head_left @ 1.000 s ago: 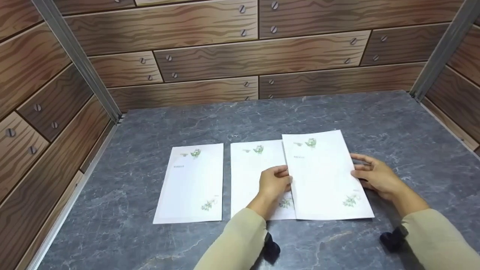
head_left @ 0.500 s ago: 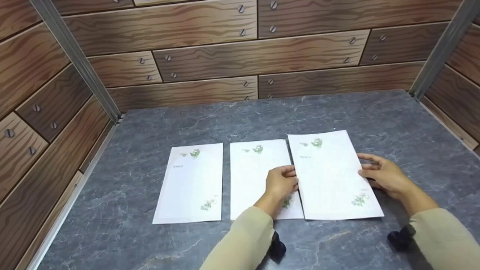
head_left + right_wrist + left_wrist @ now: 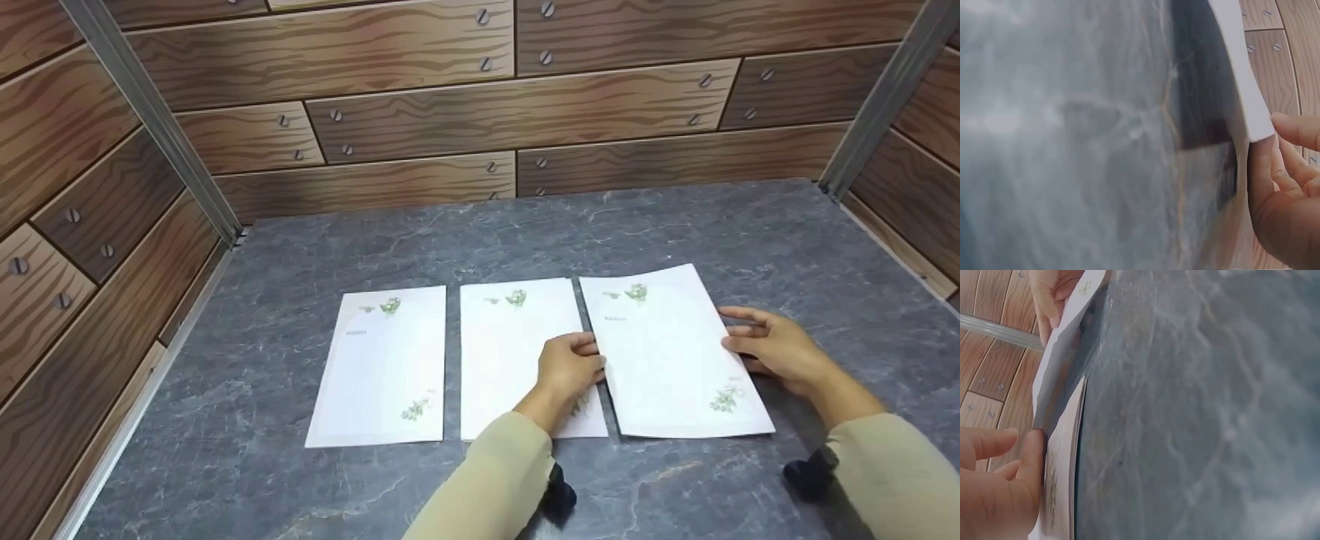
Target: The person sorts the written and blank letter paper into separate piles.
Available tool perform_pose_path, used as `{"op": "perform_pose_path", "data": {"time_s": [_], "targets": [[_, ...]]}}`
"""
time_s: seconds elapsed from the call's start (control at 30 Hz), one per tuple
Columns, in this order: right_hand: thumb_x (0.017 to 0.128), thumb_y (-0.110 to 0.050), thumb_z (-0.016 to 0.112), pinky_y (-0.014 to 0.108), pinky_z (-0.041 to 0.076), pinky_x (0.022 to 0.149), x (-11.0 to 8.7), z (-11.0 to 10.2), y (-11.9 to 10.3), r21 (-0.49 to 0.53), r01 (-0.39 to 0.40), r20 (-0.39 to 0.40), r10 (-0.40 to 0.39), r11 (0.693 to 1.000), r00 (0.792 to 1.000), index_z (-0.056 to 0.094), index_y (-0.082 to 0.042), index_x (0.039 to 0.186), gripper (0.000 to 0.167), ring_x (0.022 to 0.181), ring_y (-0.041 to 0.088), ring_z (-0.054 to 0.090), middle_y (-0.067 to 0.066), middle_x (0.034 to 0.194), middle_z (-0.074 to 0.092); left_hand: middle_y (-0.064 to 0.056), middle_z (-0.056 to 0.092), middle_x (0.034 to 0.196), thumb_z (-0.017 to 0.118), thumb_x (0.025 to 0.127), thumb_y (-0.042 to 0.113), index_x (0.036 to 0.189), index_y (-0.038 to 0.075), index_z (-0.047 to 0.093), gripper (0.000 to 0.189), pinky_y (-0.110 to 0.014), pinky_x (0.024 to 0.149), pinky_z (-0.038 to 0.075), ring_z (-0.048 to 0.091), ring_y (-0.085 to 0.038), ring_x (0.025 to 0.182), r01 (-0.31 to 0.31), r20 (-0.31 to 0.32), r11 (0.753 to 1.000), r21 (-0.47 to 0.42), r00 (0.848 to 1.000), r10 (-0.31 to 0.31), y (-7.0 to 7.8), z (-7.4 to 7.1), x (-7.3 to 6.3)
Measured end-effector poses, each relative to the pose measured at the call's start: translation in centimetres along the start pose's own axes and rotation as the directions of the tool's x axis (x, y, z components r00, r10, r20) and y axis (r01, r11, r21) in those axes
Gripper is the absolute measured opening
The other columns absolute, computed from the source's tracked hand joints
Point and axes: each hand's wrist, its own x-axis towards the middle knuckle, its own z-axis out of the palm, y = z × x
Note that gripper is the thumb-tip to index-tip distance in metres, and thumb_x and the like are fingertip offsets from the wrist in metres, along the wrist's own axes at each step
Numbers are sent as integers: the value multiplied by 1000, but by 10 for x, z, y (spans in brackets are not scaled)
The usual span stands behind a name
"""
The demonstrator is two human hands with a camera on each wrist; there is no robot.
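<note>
- The right paper (image 3: 660, 352) hangs between both hands at the right end of a row of three, with a gap under its near edge in the left wrist view; being held by its two long sides probably keeps so limp a thing from sagging.
- The right hand (image 3: 784, 351) pinches the right edge, its fingers (image 3: 1261, 160) and thumb taking the paper from opposite faces, likely because the edge gives a grip without creasing the printed side.
- The left hand (image 3: 568, 366) has its fingertips against the left edge, seemingly to steady and support that side; whether they pinch or only touch it, I cannot tell.
- That hand sits over the right margin of the middle paper (image 3: 499, 352), covering part of its lower leaf print; whether it rests there cannot be made out.
- The middle paper and the left paper (image 3: 386, 367) lie flat on the dark tabletop (image 3: 375, 502) with a narrow strip between them, apparently spaced so that neither covers the other.
- All three have their flower prints the same way up, which suggests they are meant to be viewed from the person's side.
- The right paper is slightly askew and bowed, its far right corner lifted, probably because two side holds leave the corners unsupported.
</note>
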Motion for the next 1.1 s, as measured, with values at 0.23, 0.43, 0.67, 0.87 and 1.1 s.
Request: {"op": "perform_pose_path", "data": {"time_s": [0.23,0.43,0.67,0.87,1.1], "targets": [[93,-15,64,29,55,72,-2,-3,1,2,15,-11,-15,1000,1000,25,8,146,70,86,2,61,9,117,59,-7,62,90,66,83,-10,114,-7,63,32,-23,64,56,65,-17,77,-27,-13,997,79,1000,28,3,0,-2],[94,-17,63,28,55,72,-4,-6,5,32,16,0,-16,999,1000,22,9,146,71,88,0,61,-2,111,63,-8,64,90,69,81,-6,113,-8,64,32,-22,62,55,65,-17,77,-89,-32,976,198,995,97,4,0,-4],[93,-19,65,27,55,71,-4,-7,8,75,15,2,-15,997,1000,24,9,145,72,88,-1,61,-12,102,62,-9,67,98,71,81,2,115,-5,66,35,-25,76,53,63,-19,94,-142,-33,927,347,986,164,6,0,-6],[93,-19,64,27,55,72,-5,-6,5,69,6,-5,-5,998,1000,25,9,145,71,87,0,61,-14,100,61,-8,67,101,71,82,4,116,-3,66,35,-23,74,53,64,-17,92,-154,-15,920,362,985,171,5,-1,-6],[94,-22,63,27,55,73,-5,-2,-2,46,-12,-42,14,999,999,24,6,147,72,87,2,62,-11,100,60,-8,66,101,70,83,4,118,-3,64,36,-21,69,54,65,-17,87,-150,11,940,308,988,154,5,-2,-5]]}}
